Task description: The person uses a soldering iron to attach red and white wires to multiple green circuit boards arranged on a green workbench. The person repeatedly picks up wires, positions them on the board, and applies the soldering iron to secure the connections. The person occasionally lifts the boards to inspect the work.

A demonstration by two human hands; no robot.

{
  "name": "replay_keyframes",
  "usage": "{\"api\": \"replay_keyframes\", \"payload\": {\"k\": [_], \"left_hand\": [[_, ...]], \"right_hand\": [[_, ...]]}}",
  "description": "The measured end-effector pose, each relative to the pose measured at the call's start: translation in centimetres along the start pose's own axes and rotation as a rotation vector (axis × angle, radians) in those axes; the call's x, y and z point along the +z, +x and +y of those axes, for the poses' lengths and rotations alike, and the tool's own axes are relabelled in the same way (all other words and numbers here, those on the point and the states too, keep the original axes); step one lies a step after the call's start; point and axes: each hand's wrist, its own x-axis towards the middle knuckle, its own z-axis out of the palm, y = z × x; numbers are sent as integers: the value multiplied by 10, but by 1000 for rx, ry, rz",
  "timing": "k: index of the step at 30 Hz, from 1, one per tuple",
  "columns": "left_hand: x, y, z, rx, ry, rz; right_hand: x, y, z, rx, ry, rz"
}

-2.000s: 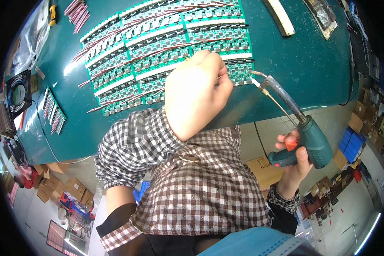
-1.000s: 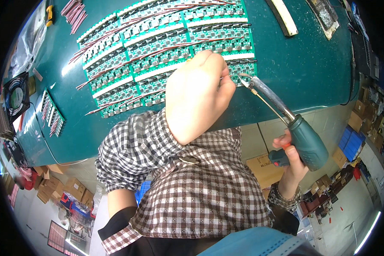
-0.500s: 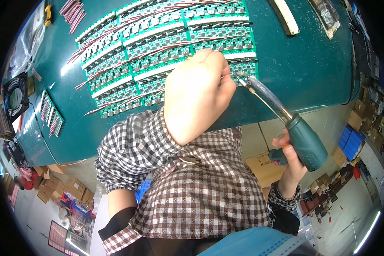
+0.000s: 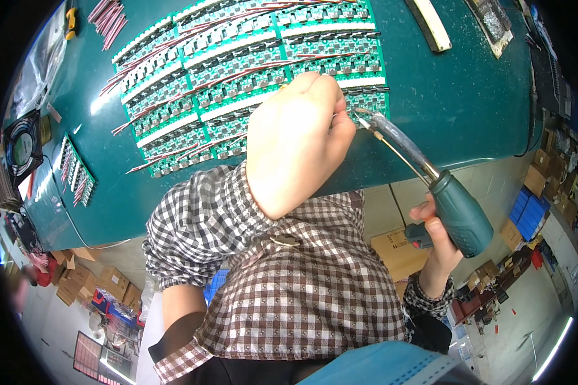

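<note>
My left hand [image 4: 298, 144] is closed in a pinch above the lower right part of a panel of green circuit boards [image 4: 331, 48]. A thin wire [image 4: 334, 116] shows slightly at its fingertips; the rest is hidden by the hand. My right hand [image 4: 442, 247] grips a green-handled soldering gun [image 4: 462, 212], its long metal barrel slanting up and left. The gun's tip and a thin feed tube meet over the board just right of my left fingers. Red, white and black wires lie in rows across the boards.
A bundle of wires [image 4: 107, 22] and a yellow-handled tool [image 4: 71, 24] lie at the far left of the green table [image 4: 449, 109]. A small board strip with wires [image 4: 78, 170] lies left, near a black fan [image 4: 24, 147]. A white-edged bar [image 4: 428, 25] and a solder-stained pad [image 4: 491, 27] lie far right.
</note>
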Motion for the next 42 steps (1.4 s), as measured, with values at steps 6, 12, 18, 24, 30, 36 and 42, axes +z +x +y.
{"api": "replay_keyframes", "payload": {"k": [6, 12, 18, 24, 30, 36, 42], "left_hand": [[1, 0, 0, 2, 7, 1], [0, 0, 1, -3, 17, -8], [1, 0, 0, -3, 15, 4], [2, -1, 1, -1, 14, 9], [1, 0, 0, 1, 13, 6], [1, 0, 1, 6, 8, 16], [2, 0, 0, 10, 12, 20]], "right_hand": [[6, 0, -1, 22, -89, 65], [3, 0, 1, 14, -103, 33], [4, -1, 2, 7, -109, 50], [5, 0, -1, -13, -97, 50], [7, -2, -2, 17, -126, 75], [6, -2, -2, 39, -136, 75], [4, -3, -2, 74, -157, 50]]}}
